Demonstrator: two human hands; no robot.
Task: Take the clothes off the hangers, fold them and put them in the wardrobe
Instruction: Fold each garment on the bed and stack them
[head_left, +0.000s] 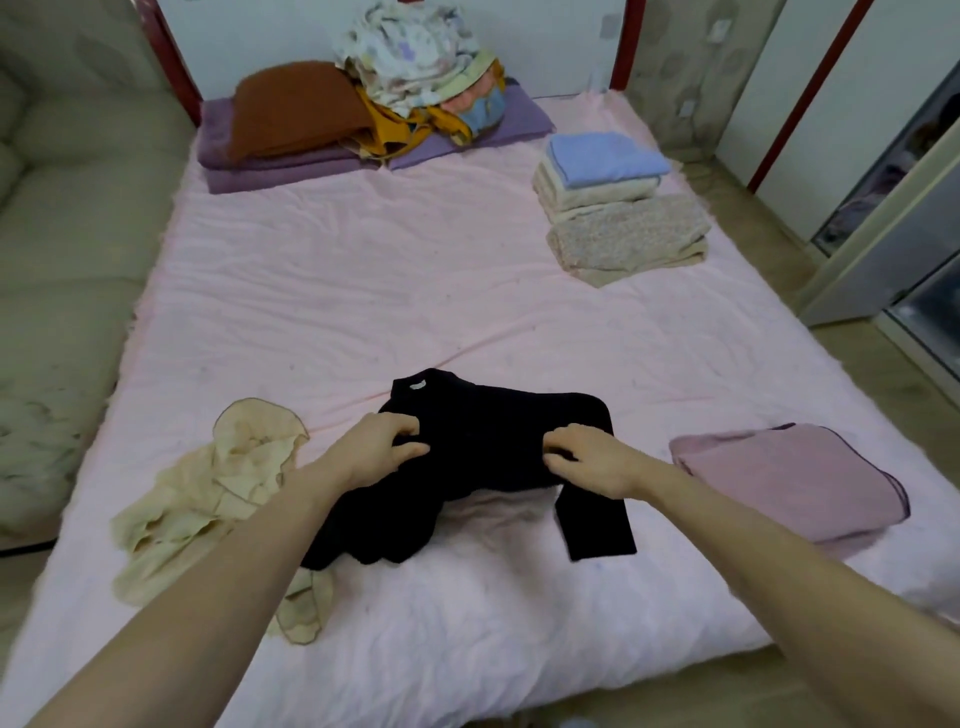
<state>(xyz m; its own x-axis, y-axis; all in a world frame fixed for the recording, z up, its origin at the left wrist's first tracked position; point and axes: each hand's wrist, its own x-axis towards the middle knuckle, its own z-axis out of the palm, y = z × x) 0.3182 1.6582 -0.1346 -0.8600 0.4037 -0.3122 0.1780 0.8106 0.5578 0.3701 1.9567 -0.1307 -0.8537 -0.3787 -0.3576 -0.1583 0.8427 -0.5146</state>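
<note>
1. Nearest the lens: two bare forearms reaching forward over the near edge of the pink bed sheet (363, 291).
2. Left hand (376, 447) curled into the left side of the black top (488, 462), fingers bunched in the cloth just below the collar.
3. Right hand (587, 457) gripping the same garment on its right side, fingertips tucked into a fold of fabric.
4. Black top lying on the near middle of the bed, collar and white label pointing away, one sleeve trailing toward the camera at right, the lower part crumpled at left.
5. Just left of it, touching the left forearm's line: a rumpled cream frilled garment (208, 499), unfolded.
6. To the right, apart from the black top: a folded mauve garment (789, 478) flat on the sheet.
7. Farther back on the right: a neat folded stack (618, 208), blue on top, cream and speckled beige beneath.
8. At the head of the bed: purple pillows (291, 161), a rust-brown cloth (296, 109), and a loose heap of pale patterned laundry (415, 67).
9. Far right edge: an open wardrobe (893, 218), contents too blurred to tell.
</note>
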